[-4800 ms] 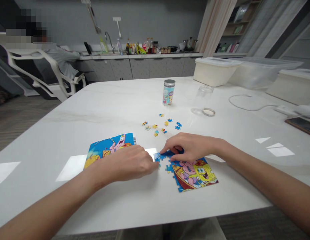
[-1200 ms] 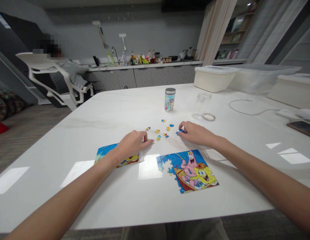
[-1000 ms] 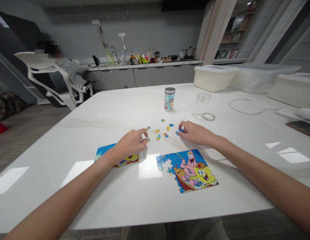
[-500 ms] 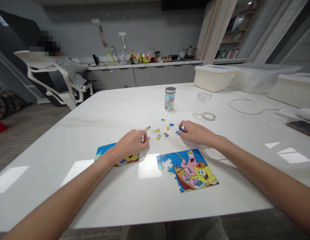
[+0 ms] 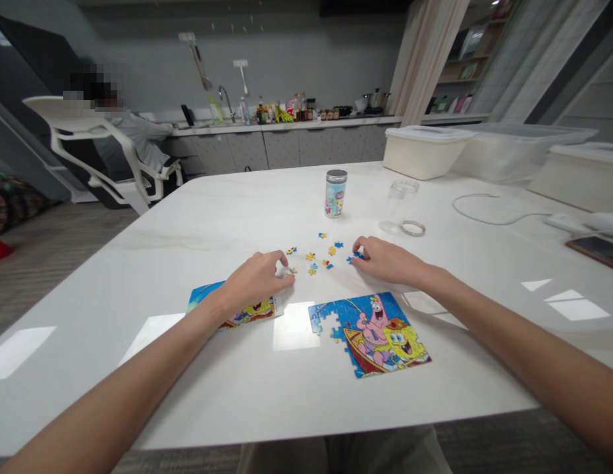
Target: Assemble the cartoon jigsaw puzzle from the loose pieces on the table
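My left hand [image 5: 259, 276] is open over the picture card [image 5: 202, 294], thumb and index finger apart beside a small pale puzzle piece [image 5: 293, 270]. The card is partly hidden under that hand and wrist. On the right, the fingers of my right hand [image 5: 382, 259] are bent round a blue puzzle piece [image 5: 359, 255] on the table. Another blue piece [image 5: 350, 260] lies by its thumb. Several loose yellow and blue pieces [image 5: 332, 251] are scattered between my hands. Nearer to me lies a partly assembled cartoon puzzle [image 5: 380, 336], with a gap at its left side.
A cartoon-printed tin [image 5: 335, 194] with a metal lid stands behind the pieces. To its right are a clear jar [image 5: 401, 201] and a round lid [image 5: 413, 228]. Storage boxes [image 5: 425, 155], a cable [image 5: 464, 214] and a phone [image 5: 597, 249] are farther right. A person sits at back left.
My left thumb and index finger have spread wider beside the pale piece. My right hand stays at the blue piece. The view has shifted very slightly.
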`<action>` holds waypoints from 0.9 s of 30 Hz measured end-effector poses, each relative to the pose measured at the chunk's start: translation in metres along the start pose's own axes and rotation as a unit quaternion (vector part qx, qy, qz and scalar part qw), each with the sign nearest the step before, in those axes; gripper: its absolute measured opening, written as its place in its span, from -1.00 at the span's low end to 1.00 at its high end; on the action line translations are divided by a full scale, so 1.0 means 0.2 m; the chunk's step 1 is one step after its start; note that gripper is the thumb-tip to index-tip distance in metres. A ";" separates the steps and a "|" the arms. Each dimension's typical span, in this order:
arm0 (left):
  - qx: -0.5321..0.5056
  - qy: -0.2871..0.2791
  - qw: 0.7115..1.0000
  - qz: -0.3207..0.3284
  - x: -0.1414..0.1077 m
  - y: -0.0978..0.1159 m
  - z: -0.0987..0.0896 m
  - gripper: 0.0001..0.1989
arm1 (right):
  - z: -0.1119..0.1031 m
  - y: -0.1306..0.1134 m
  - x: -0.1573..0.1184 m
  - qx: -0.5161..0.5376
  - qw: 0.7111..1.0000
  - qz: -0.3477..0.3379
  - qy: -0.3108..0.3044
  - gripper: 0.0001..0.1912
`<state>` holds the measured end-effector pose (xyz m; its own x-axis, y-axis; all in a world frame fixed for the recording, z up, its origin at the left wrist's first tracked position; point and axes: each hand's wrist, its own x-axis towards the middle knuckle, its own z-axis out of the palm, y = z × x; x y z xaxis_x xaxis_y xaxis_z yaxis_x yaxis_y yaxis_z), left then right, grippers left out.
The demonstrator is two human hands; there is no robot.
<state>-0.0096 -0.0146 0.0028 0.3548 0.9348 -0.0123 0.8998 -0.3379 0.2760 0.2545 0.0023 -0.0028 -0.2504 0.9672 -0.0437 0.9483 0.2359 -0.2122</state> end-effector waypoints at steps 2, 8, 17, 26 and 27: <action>-0.005 -0.002 1.000 -0.019 0.00 0.01 0.01 -0.63 | 0.00 0.00 0.00 0.001 1.000 0.000 0.001 -0.67; -0.020 -0.019 1.000 0.009 0.00 0.02 0.00 -0.68 | 0.00 -0.01 0.00 0.004 1.000 0.002 -0.002 -0.67; -0.050 -0.029 0.998 0.019 0.00 0.01 -0.02 -0.74 | 0.00 0.00 0.00 0.004 1.000 0.002 -0.008 -0.66; -0.079 -0.016 0.996 0.024 -0.01 0.02 -0.03 -0.82 | 0.01 0.01 0.01 0.012 1.000 -0.014 0.001 -0.67; -0.086 -0.021 0.996 0.024 -0.02 0.03 -0.04 -0.82 | 0.01 0.01 0.01 0.014 1.000 -0.016 0.002 -0.67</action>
<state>-0.0078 -0.0189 0.0127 0.4092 0.9118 -0.0343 0.8260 -0.3542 0.4384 0.2561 0.0038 -0.0044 -0.2794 0.9596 -0.0318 0.9340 0.2639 -0.2409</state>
